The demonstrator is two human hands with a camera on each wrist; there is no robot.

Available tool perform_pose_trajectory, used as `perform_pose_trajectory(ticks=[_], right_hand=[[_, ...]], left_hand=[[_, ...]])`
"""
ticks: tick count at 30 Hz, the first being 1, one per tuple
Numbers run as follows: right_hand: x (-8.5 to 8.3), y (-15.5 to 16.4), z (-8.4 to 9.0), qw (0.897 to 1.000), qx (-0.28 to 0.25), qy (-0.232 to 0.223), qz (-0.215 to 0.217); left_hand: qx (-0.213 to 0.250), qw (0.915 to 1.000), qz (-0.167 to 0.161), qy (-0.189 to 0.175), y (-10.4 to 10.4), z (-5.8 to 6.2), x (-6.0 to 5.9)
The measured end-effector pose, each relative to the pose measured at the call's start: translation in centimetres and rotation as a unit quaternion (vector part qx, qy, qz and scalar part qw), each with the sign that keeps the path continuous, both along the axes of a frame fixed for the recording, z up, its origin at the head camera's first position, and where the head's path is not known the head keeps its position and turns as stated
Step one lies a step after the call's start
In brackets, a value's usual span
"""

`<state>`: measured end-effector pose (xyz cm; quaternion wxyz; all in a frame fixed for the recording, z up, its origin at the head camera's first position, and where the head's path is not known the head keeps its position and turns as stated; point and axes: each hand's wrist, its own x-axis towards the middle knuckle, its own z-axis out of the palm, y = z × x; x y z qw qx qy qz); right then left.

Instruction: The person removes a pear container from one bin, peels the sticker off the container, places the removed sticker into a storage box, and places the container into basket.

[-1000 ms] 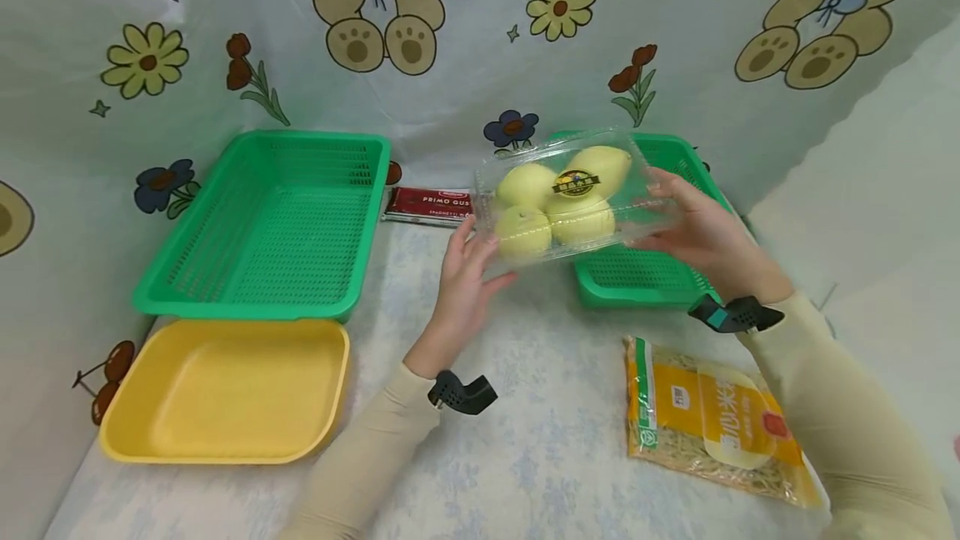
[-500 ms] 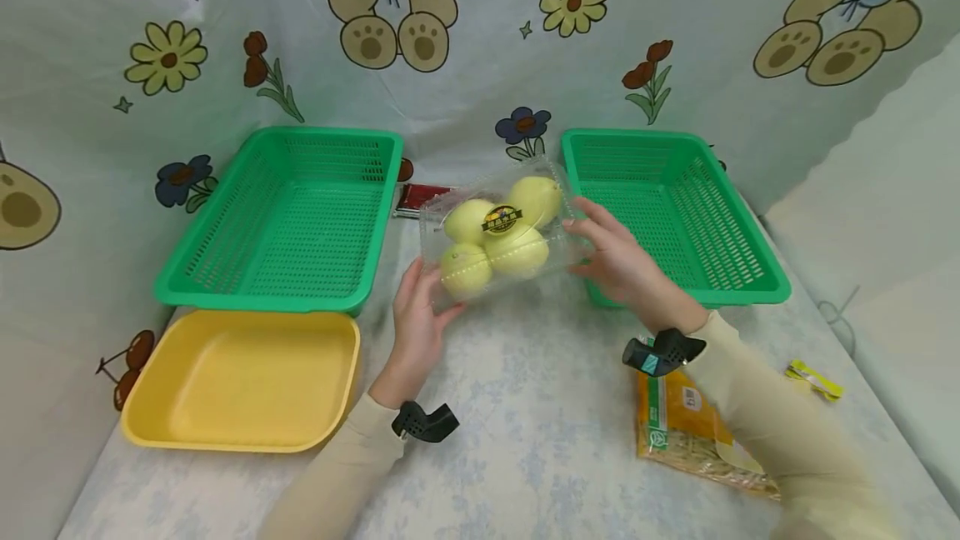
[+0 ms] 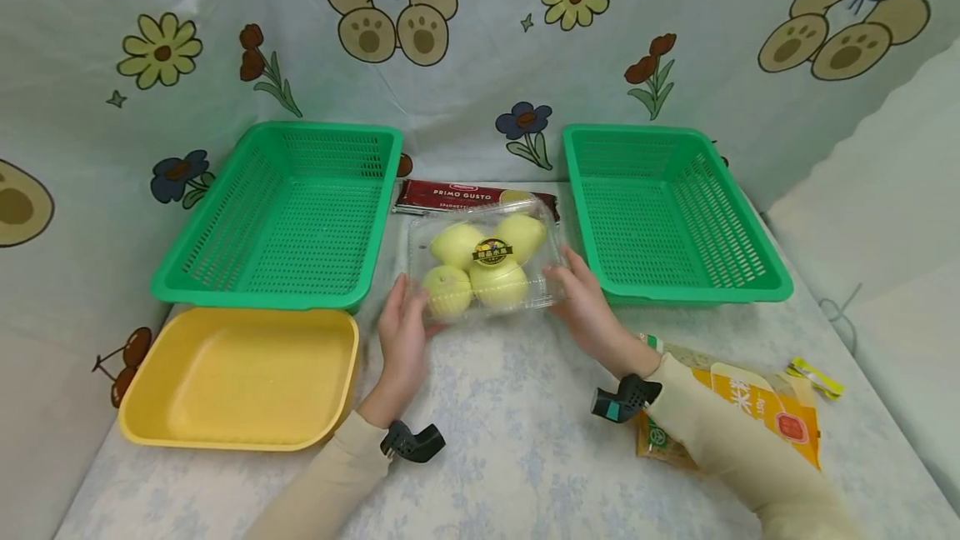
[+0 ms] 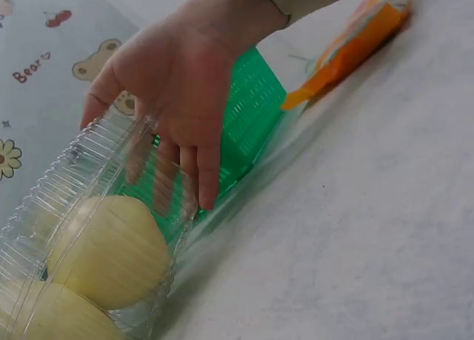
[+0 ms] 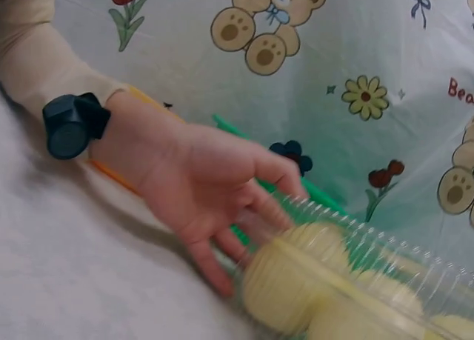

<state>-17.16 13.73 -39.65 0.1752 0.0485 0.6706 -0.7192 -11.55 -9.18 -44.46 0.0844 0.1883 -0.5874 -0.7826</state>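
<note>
A clear plastic fruit box [image 3: 492,252] with several pale yellow fruits [image 3: 498,283] and a dark label is held low over the middle of the table. My left hand [image 3: 405,340] holds its left end, and my right hand [image 3: 592,315] holds the right end. In the left wrist view, fingers of the right hand [image 4: 178,88] lie along the box's end wall, partly seen through the plastic. Across the right wrist view, the left hand [image 5: 196,173] grips the other end with its fingers spread. Whether the box's underside touches the table cannot be told.
A green basket [image 3: 277,300] stands at the back left, another green basket [image 3: 697,294] at the back right. In front of the left one is a yellow tub [image 3: 240,390]. Behind the box lies a red spaghetti pack [image 3: 461,196]. A noodle bag [image 3: 780,411] and small yellow packet [image 3: 813,377] lie right.
Both hands have carried the fruit box left and down from over the right basket to the table's middle. It tilts less now, and the red spaghetti pack behind it shows more.
</note>
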Motion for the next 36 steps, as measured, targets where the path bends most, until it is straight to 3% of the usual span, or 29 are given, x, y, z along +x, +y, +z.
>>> perform_pose_trajectory(ticks=[6, 11, 19, 28, 36], right_hand=[[0.8, 0.1, -2.7, 0.998, 0.03, 0.011, -0.057], [1.1, 0.1, -4.4, 0.996, 0.053, 0.022, -0.073], [1.6, 0.3, -5.1, 0.993, -0.005, 0.017, -0.114], [1.5, 0.4, -5.4, 0.993, 0.021, 0.041, -0.107], [1.5, 0.3, -5.4, 0.991, 0.006, 0.05, -0.125]], left_hand=[[-0.096, 0.9946, -0.01, 0.037, -0.4, -0.7, 0.2], [-0.136, 0.9893, -0.02, 0.05, -0.8, -1.2, 0.4], [-0.139, 0.9883, -0.038, 0.049, -0.8, -1.5, 0.7], [-0.138, 0.9879, -0.058, 0.042, -1.0, -1.2, 0.5], [-0.136, 0.9873, -0.068, 0.045, -1.2, -1.0, 0.4]])
